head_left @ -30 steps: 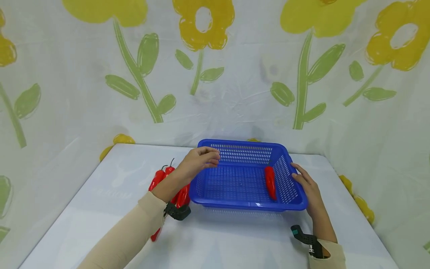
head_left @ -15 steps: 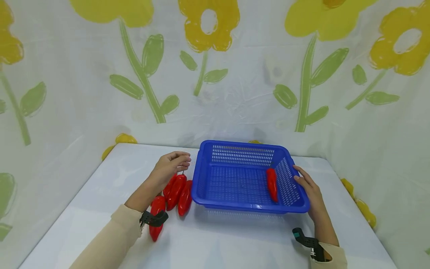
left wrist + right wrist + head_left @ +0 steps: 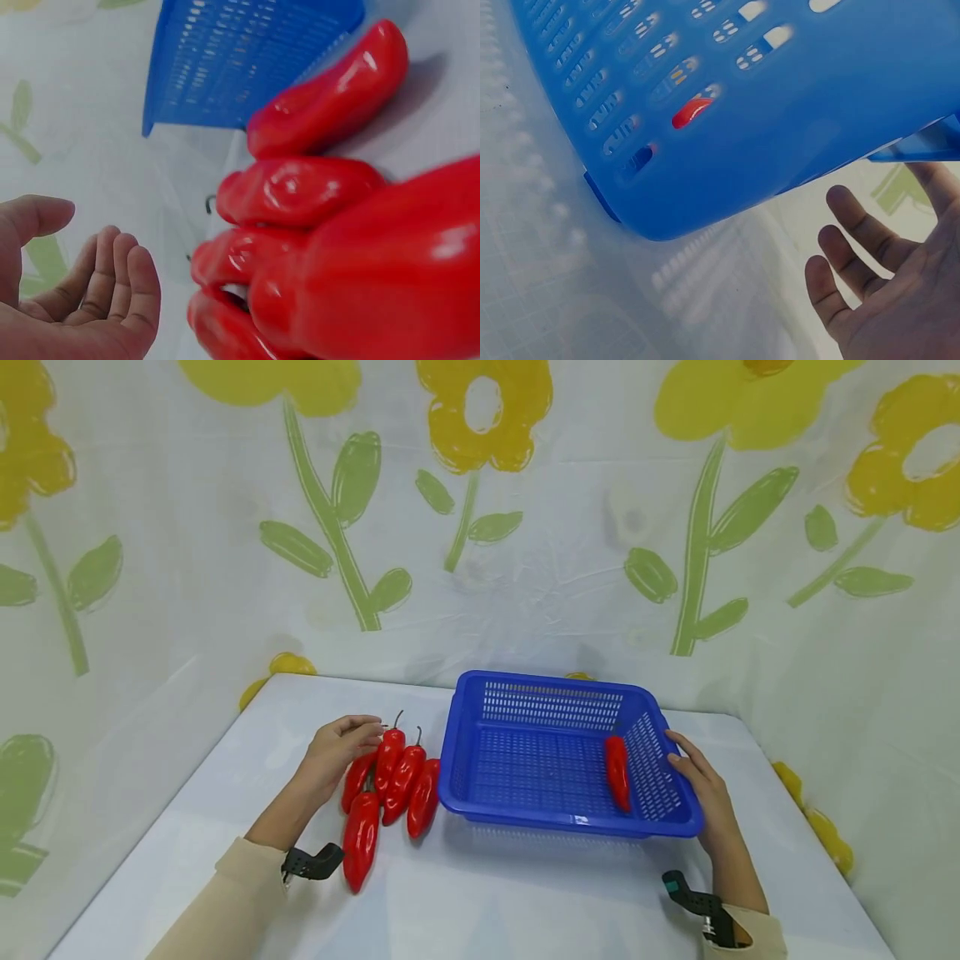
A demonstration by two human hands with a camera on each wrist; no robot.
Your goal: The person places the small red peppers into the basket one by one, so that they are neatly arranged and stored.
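Several glossy red chili peppers (image 3: 361,839) lie in a loose bunch on the table, left of a blue plastic basket (image 3: 525,820). My left hand (image 3: 333,756) is over the far left of the bunch, nearest the stems. In the left wrist view its fingers (image 3: 120,277) are loosely bent, the thumb is apart, and nothing is between them. One red chili pepper (image 3: 617,774) lies inside the basket near its right wall. My right hand (image 3: 705,789) holds the basket's right rim with thumb and index finger; its other fingers (image 3: 851,262) are spread outside, below the rim.
The white table (image 3: 495,910) reaches back to a curtain (image 3: 540,552) printed with yellow flowers. The basket stands close to the table's far edge, beside the nearest chili pepper (image 3: 424,797). A black wrist camera (image 3: 313,862) sits on my left wrist.
My left hand has moved left and down from above the basket to the chili peppers, which are now less covered by the arm. My right hand stays at the basket's rim.
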